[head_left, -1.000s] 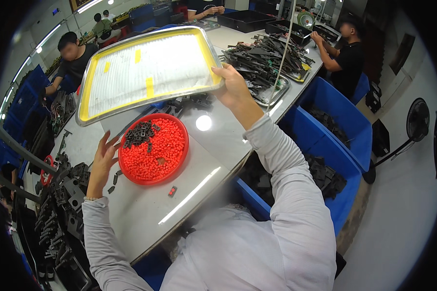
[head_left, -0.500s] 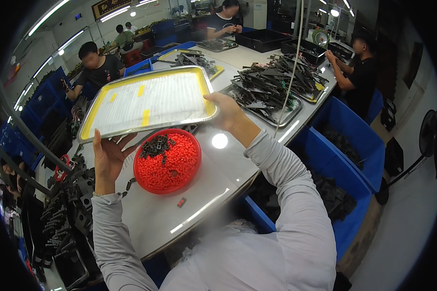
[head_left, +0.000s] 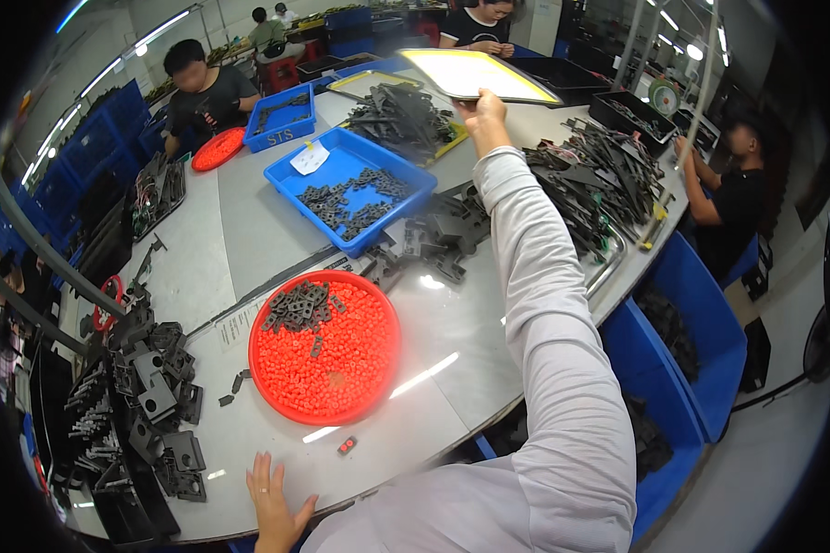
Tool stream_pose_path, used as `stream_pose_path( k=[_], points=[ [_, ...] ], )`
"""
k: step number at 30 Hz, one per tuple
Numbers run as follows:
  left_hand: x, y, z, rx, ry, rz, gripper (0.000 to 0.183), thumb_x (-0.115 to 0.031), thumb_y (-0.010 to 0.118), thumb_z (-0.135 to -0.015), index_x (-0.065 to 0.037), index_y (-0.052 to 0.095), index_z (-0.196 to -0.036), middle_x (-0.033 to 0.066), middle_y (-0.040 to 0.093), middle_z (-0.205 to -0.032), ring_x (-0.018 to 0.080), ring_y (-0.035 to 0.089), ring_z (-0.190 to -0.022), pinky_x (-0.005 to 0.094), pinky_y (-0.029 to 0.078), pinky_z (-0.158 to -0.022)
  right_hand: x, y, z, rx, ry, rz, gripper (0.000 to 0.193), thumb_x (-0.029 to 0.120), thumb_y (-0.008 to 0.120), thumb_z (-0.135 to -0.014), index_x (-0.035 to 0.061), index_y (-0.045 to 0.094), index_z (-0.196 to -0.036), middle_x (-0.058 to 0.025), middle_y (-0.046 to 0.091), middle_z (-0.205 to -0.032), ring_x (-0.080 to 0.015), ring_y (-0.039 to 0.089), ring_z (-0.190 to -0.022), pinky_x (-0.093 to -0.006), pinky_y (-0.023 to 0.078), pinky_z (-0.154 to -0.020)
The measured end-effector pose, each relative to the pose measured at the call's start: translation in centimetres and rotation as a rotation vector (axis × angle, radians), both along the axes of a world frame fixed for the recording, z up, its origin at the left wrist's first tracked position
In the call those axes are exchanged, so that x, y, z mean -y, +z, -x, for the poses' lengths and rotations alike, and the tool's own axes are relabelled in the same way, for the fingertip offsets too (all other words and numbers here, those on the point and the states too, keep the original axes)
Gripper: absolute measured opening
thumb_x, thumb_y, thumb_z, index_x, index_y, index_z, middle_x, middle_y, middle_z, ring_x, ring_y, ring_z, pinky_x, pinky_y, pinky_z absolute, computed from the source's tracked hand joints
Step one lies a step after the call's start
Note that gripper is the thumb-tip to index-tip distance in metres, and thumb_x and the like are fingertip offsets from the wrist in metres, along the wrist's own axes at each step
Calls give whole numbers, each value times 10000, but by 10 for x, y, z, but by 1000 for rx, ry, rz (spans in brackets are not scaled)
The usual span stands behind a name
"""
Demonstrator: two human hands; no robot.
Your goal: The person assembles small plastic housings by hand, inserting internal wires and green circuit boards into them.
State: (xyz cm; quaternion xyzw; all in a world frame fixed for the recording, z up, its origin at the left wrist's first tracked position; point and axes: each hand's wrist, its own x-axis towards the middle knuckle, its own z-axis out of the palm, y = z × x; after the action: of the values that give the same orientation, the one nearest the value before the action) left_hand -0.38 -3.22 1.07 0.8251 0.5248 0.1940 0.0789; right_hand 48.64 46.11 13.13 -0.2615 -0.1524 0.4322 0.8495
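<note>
My right arm reaches far forward, and my right hand [head_left: 485, 114] grips the near edge of a shallow metal tray [head_left: 484, 76] with yellow tape along its rim. The tray is held above the far part of the table, and its inner face is bright with glare. Low at the front, my left hand [head_left: 278, 502] holds nothing, its fingers spread at the table's near edge. Beyond it stands a round red tray [head_left: 392, 369] full of small red plastic pieces [head_left: 314, 382], with a heap of small black parts [head_left: 300, 307] on top. A small black part with red inserts [head_left: 347, 446] lies near the left hand.
A blue bin [head_left: 281, 175] holds dark parts behind the red tray. Black brackets [head_left: 161, 387] crowd the left side. Piles of long black parts [head_left: 599, 175] lie at the right, above blue crates [head_left: 701, 323]. Co-workers sit around the table, one [head_left: 207, 92] at far left.
My left hand has let go of the metal tray and dropped to the near edge. My right hand has carried the tray forward and right, uncovering the blue bin.
</note>
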Motion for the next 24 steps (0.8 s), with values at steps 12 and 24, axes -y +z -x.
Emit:
stream_pose_path(
  k=[12,24],
  points=[
    [39,-90,18,-200,327,-249,560,-270,588,-728,-16,416,-1196,253,459,-1264,446,440,-1159,561,311,-968,-94,-64,-65,-185,-265,125,350,19,412,-881,-40,362,-1223,-232,503,-1155,-398,572,-988,-567,488,-837],
    [53,-100,43,-287,305,72,447,-298,614,-779,-57,553,-1151,252,484,-1247,444,464,-1119,536,386,-870,-143,-99,-96,-8,-166,199,364,42,435,-867,-31,387,-1220,-201,427,-1280,-334,456,-1175,-541,262,-1012]
  ],
)
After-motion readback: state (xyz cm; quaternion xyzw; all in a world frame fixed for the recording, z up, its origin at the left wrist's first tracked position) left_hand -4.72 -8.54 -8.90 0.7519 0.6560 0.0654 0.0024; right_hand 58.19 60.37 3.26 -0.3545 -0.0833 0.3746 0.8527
